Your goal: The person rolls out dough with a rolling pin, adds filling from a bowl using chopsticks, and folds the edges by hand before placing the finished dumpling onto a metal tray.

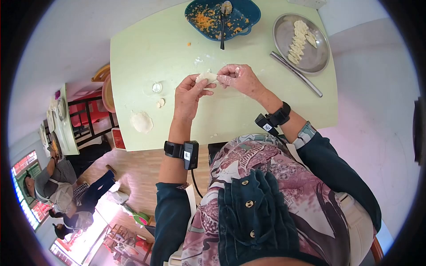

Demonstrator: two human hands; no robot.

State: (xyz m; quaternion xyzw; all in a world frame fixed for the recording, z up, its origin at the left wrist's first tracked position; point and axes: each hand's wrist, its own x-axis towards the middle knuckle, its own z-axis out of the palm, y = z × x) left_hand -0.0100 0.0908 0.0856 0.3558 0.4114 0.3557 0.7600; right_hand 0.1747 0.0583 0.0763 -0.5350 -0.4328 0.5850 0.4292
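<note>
Between my two hands, above the pale green table [239, 111], is a small folded piece of white dough [207, 78]. My left hand [190, 91] grips its left side between thumb and fingers. Thumb and fingers of my right hand [237, 79] pinch its right end. A flat round dough wrapper [141, 122] lies at the table's left, with small dough lumps [160, 103] and a small clear glass [157, 87] above it. What is inside the folded dough cannot be seen.
A blue bowl [245, 15] with orange filling and a spoon stands at the far edge. A metal tray [323, 53] holds several dumplings, and a metal rolling pin [296, 74] lies beside it. People [62, 195] and another table are at the left.
</note>
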